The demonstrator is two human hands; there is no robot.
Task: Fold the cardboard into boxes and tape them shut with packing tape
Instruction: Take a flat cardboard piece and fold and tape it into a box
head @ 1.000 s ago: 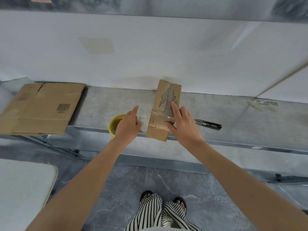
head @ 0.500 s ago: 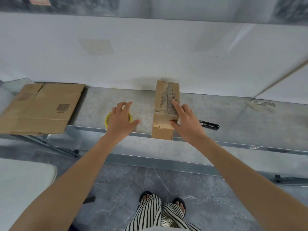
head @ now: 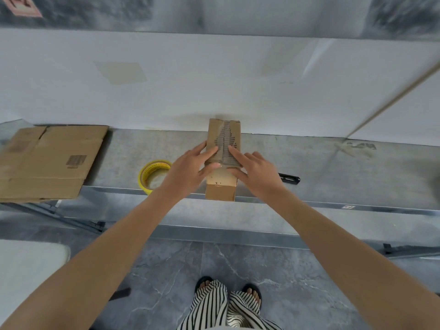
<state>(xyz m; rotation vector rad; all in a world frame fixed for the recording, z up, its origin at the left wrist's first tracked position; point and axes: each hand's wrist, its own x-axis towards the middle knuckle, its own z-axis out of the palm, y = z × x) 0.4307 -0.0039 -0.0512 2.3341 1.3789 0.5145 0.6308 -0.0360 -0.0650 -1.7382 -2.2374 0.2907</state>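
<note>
A small brown cardboard box (head: 221,186) lies on the grey bench, its long side running away from me and its near end at the front edge. The top has a torn patch of bare corrugation. My left hand (head: 190,167) lies on the box's left side with straight fingers and the thumb across the top. My right hand (head: 252,172) presses flat on the top from the right. A yellow roll of packing tape (head: 152,175) lies flat just left of my left hand.
A flattened cardboard sheet (head: 47,163) lies at the bench's left end, overhanging the edge. A black cutter (head: 289,178) lies right of my right hand. The white wall stands close behind the box. The bench (head: 333,177) has a metal front rim.
My left hand has moved right, from over the tape roll onto the box. The box has straightened and now lies square to the wall. My right hand stays on it.
</note>
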